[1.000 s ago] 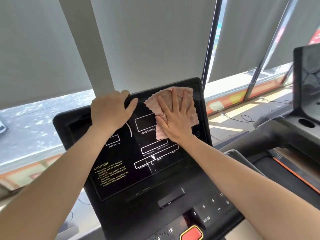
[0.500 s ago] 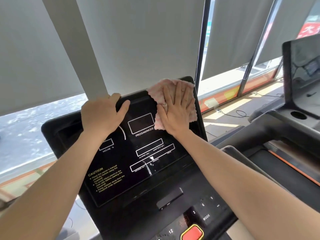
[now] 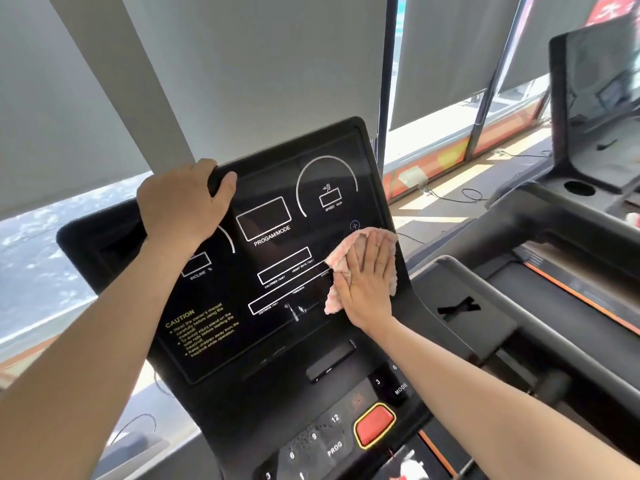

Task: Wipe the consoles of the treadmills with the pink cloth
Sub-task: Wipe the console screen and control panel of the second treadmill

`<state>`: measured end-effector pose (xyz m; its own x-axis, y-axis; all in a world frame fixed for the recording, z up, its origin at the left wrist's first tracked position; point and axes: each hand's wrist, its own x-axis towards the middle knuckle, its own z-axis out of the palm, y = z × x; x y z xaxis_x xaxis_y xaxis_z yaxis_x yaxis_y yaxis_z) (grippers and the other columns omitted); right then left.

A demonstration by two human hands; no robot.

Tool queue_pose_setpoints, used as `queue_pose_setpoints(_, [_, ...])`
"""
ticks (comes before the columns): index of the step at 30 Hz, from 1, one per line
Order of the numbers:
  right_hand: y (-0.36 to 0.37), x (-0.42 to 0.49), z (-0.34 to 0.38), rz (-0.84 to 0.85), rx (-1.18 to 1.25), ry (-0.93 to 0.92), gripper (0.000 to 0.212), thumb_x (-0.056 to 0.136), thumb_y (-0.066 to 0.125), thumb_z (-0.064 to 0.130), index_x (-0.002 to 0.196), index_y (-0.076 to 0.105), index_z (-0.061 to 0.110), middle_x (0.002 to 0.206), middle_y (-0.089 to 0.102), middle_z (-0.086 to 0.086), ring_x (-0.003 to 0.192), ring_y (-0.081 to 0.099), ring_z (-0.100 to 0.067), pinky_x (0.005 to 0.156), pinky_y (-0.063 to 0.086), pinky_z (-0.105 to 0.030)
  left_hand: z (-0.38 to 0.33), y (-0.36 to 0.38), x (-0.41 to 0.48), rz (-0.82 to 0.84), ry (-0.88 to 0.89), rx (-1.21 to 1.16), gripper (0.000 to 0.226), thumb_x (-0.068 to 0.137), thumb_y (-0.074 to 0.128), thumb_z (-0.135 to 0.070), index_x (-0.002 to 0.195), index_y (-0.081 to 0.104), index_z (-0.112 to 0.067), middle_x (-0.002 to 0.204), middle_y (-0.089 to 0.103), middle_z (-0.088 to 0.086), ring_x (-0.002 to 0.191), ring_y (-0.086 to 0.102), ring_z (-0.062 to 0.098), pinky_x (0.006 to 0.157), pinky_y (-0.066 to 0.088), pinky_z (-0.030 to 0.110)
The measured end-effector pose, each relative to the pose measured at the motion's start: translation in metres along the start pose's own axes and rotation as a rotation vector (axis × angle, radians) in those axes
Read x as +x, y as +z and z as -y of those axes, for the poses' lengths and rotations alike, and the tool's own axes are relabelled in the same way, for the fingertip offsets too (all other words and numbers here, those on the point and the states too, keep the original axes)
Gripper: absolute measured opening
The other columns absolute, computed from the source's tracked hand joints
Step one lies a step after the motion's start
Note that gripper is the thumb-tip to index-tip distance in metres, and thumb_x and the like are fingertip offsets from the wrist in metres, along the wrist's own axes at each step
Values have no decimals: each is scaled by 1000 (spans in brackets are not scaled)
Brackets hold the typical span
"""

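The black treadmill console (image 3: 277, 237) fills the middle of the view, tilted, with white display outlines and a yellow caution text. My right hand (image 3: 369, 282) lies flat with straight fingers on the pink cloth (image 3: 346, 252), pressing it against the lower right part of the screen near the console's right edge. My left hand (image 3: 183, 206) grips the console's top rim at the upper left, fingers curled over the edge and thumb on the front.
A red stop button (image 3: 374, 424) and number keys sit on the lower panel. A second treadmill's console (image 3: 595, 98) and its handrail (image 3: 554, 223) stand to the right. Grey window blinds (image 3: 242, 64) hang behind, with cables on the floor.
My right hand has slid the pink cloth down from the screen's top right corner to its lower right side. My left hand keeps its grip on the top rim.
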<state>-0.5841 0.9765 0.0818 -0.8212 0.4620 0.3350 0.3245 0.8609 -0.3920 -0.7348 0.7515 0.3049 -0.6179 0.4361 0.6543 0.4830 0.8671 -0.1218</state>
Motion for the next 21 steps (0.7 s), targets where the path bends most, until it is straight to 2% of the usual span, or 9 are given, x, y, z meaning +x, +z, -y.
queue_pose_setpoints(4, [-4, 7, -2, 56, -29, -18, 76, 100, 1, 64, 157, -28, 21, 165, -29, -17, 151, -25, -45, 124, 2, -64, 0, 0, 0, 14, -18, -17, 52, 103, 36, -58, 121, 66, -20, 95, 71, 11, 83, 64, 40, 71, 45, 43])
queue_pose_setpoints(7, [-21, 33, 5, 49, -26, -108, 71, 100, 10, 65, 149, -36, 42, 160, -39, -7, 148, -31, -45, 122, -7, -65, -2, -3, 0, 34, -33, -17, 51, 102, 38, -58, 122, 67, -21, 98, 72, 10, 86, 65, 39, 71, 44, 42])
queue_pose_setpoints(10, [-48, 77, 23, -3, -63, -192, 66, 98, 2, 69, 148, -34, 46, 159, -42, -4, 147, -33, -44, 121, -8, -66, -4, -9, 0, 59, -48, -31, 50, 102, 38, -59, 121, 68, -23, 97, 73, 7, 85, 66, 37, 71, 45, 40])
queue_pose_setpoints(13, [-77, 122, 47, -37, -78, -243, 66, 96, -1, 71, 151, -27, 47, 166, -29, -4, 149, -28, -44, 122, -5, -67, -5, -13, 1, 84, -59, -34, 50, 101, 37, -59, 120, 68, -25, 96, 72, 3, 84, 66, 34, 70, 43, 38])
queue_pose_setpoints(17, [-106, 169, 68, -63, -45, -277, 66, 101, 15, 69, 157, -13, 48, 169, -23, -3, 148, -34, -40, 120, -16, -63, -8, -19, 3, 148, -104, -52, 50, 100, 35, -62, 118, 68, -29, 101, 72, -1, 89, 66, 30, 77, 46, 40])
queue_pose_setpoints(19, [-115, 185, 70, -107, -72, -281, 63, 101, 14, 69, 159, 0, 48, 170, -17, -2, 150, -31, -39, 120, -14, -65, -11, -22, 7, 186, -152, -73, 46, 98, 38, -62, 109, 69, -29, 90, 70, -3, 82, 64, 28, 76, 45, 38])
queue_pose_setpoints(21, [-123, 198, 69, -118, -73, -269, 63, 100, 13, 70, 158, 17, 46, 171, 4, -4, 154, -18, -40, 121, -4, -67, -16, -25, 14, 225, -192, -68, 41, 95, 42, -60, 95, 66, -28, 73, 62, -5, 72, 59, 25, 72, 41, 35])
